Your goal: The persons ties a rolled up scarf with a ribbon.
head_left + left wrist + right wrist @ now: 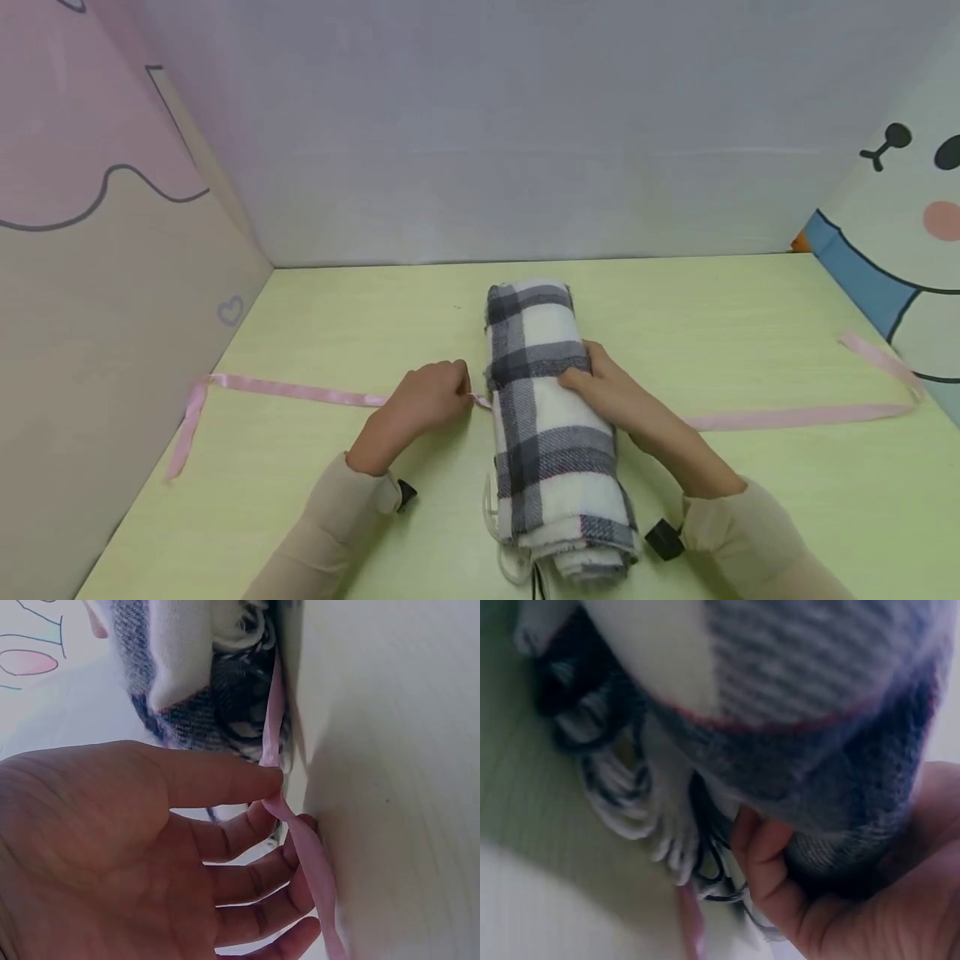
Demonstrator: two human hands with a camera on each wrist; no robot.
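Here the left hand (423, 404) pinches the pink ribbon (300, 390); the right hand (611, 392) grips the rolled plaid scarf (543, 417).

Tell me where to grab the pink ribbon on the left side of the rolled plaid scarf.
Probably pinch the pink satin ribbon from above, close beside the rolled grey-and-white plaid scarf, where the left hand already pinches it. It lies flat on the table and passes under the roll.

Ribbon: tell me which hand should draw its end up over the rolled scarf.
Left, probably. The left hand already pinches the ribbon right beside the scarf. The right hand is busy gripping the roll, apparently steadying it, and touches no ribbon that shows.
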